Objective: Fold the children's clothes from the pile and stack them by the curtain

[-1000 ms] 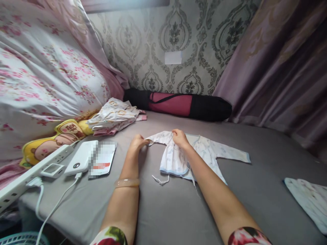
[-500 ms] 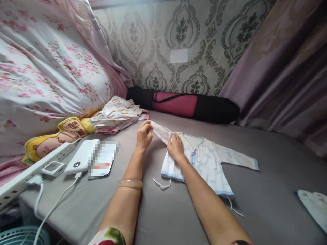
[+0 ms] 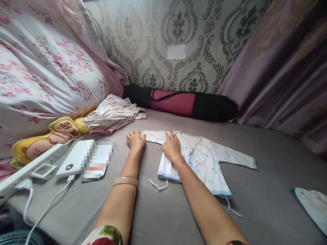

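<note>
A small white baby shirt [image 3: 204, 160] with blue trim lies spread flat on the grey bed sheet [image 3: 255, 197], both sleeves stretched out. My left hand [image 3: 135, 140] rests at the cuff of the shirt's left sleeve, fingers curled against the cloth. My right hand [image 3: 171, 147] lies flat and open on the shirt's left shoulder, pressing it down. A tie string [image 3: 158, 186] trails from the hem near my right forearm.
A folded pile of baby clothes [image 3: 112, 114] sits behind my left hand. A power bank [image 3: 73, 160], a power strip [image 3: 30, 166] and cables lie at the left edge. A black and red rolled bag [image 3: 184, 102] lines the wall. Another white cloth [image 3: 313, 204] lies at right.
The left sleeve, first folded in and then lifted by my left hand, now lies straight and flat. My right hand went from pinching the collar to pressing flat on the shoulder.
</note>
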Tool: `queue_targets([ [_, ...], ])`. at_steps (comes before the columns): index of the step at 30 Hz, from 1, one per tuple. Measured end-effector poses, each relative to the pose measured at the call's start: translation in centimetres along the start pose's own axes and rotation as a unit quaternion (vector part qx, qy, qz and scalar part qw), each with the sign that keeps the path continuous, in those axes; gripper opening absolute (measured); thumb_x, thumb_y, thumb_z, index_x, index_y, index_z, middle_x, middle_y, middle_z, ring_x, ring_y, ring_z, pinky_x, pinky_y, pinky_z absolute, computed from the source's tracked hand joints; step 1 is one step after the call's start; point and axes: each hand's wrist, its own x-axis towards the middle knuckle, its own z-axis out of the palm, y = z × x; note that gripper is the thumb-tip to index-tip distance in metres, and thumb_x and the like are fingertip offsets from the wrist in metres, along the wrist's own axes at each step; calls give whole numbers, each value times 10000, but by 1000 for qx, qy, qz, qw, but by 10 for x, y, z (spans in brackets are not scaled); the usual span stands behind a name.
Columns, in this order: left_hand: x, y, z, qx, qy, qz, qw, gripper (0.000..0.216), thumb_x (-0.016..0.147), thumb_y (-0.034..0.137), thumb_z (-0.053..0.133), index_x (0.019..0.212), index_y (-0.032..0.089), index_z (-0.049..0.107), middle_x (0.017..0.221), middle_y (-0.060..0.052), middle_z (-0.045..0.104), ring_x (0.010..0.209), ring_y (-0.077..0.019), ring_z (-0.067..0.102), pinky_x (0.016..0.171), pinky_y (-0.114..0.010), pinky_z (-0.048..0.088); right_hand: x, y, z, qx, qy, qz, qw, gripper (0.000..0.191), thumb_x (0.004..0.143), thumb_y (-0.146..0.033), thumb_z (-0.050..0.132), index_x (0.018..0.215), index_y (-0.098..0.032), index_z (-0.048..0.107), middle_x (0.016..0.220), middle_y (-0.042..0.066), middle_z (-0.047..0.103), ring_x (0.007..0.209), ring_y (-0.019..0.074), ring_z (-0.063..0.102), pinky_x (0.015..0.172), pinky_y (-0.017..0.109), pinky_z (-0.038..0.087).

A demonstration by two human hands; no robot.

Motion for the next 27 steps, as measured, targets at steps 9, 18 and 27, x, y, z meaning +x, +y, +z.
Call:
queue_targets([
  [9,1,0,1,-2,3,-30,1000,335,882,284,449,1109,109,623,1241,-207,526,1204,-372,430,995,-447,356,-3,-2,-3,1,-17,4,1000,574,898,-249,359,1433,-41,378,1540,131,292,1414,310,208,1141,394,161],
  [18,-10,0,2,11,34,-8,999,430,894,304,410,1236,80,542,1291,-219,505,1224,-363,419,998,-442,356,12,23,-50,149,-26,23,988,469,938,-270,412,1366,-85,461,1442,141,454,1331,186,412,1090,278,312],
  [27,-3,5,-21,5,-68,2,998,492,844,347,525,1221,31,525,1290,-266,519,1230,-369,457,965,-432,394,-58,102,-97,252,-161,132,945,208,852,-166,491,666,-136,577,656,68,678,503,135,644,479,204,508],
])
